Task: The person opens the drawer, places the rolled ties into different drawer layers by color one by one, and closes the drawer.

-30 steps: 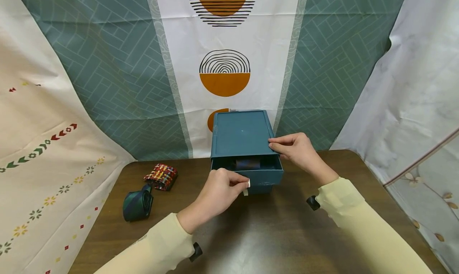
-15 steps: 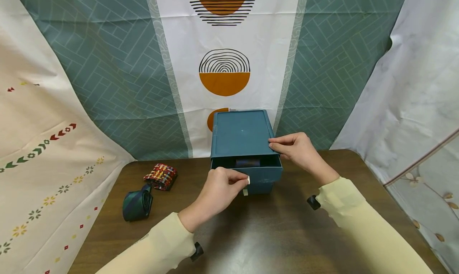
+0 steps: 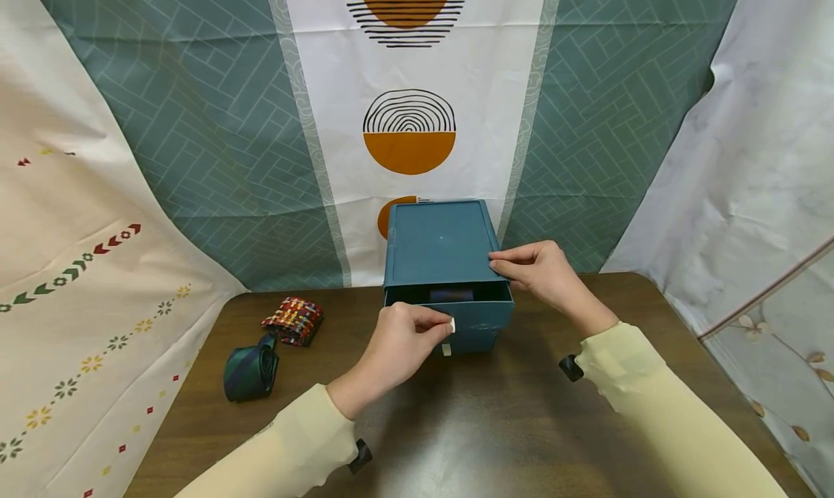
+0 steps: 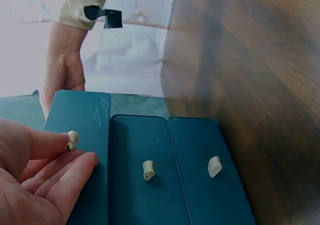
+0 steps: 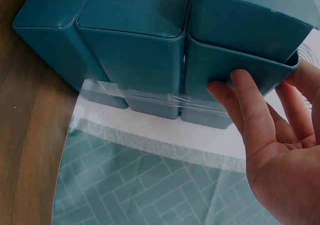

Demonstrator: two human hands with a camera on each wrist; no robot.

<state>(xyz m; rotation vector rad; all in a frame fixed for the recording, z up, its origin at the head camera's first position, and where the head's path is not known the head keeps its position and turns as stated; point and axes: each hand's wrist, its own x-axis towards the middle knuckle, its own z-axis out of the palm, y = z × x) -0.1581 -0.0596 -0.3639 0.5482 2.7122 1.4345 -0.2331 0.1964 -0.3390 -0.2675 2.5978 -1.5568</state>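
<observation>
Slid slightly inward since earlier: teal plastic top drawer [image 3: 483,315], partly out at near side of boxy teal plastic cabinet [image 3: 439,241]. Head view: left hand [image 3: 402,337] pinches drawer's small cream loop tab [image 3: 452,325]; right hand [image 3: 544,270] grips cabinet's right edge; dark cylindrical roll [image 3: 452,295] inside drawer. Left wrist view: two lower teal drawer fronts [image 4: 142,145], each with similar tab [image 4: 148,169]. Right wrist view: fingertips [image 5: 241,79] against cabinet's right wall [image 5: 210,62].

You can read no lettering, numbers, brands or signs here; the faint marking [image 3: 263,429] on your left sleeve [image 3: 280,447] is too small to make out.
</observation>
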